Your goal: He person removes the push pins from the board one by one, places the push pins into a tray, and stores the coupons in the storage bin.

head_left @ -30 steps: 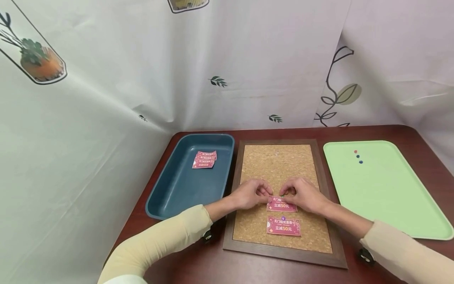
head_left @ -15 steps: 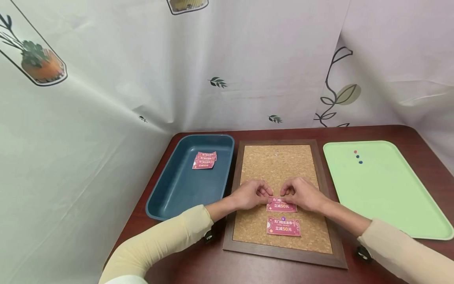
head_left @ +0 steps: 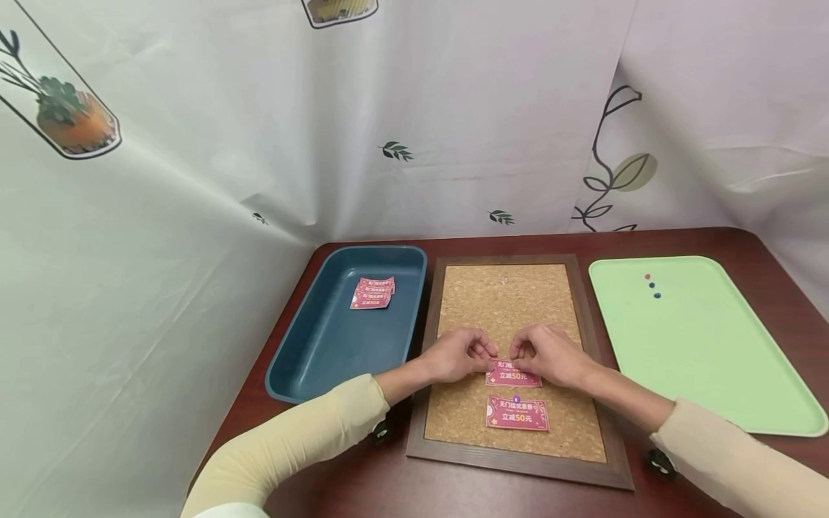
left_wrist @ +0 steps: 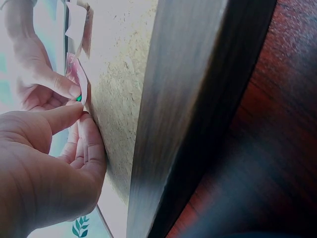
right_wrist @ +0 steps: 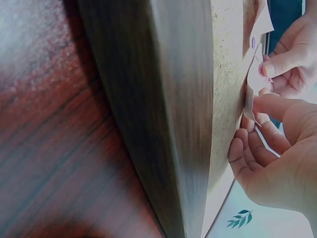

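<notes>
Both hands meet at the upper of two pink paper coupons (head_left: 512, 375) on a framed corkboard (head_left: 505, 302). My left hand (head_left: 453, 355) pinches that coupon at its upper left corner between thumb and fingers. At its top edge, my right hand (head_left: 553, 354) holds a small green push pin (left_wrist: 79, 98) against the paper, its fingertips covering most of the pin. In the right wrist view, the coupon's edge (right_wrist: 251, 94) stands slightly off the cork. Below it, a second coupon (head_left: 517, 415) is fixed by a purple push pin (head_left: 517, 399).
Left of the board stands a deep blue tray (head_left: 304, 360) with several overlapping pink coupons (head_left: 372, 293). A flat green tray (head_left: 706, 345) on the right carries one red and two blue pins (head_left: 657, 296). A clear pin (head_left: 505, 280) sits near the board's top.
Both hands stay almost where they were at the upper coupon. The green pin, visible by the right fingertips a second ago, is now hidden in the head view.
</notes>
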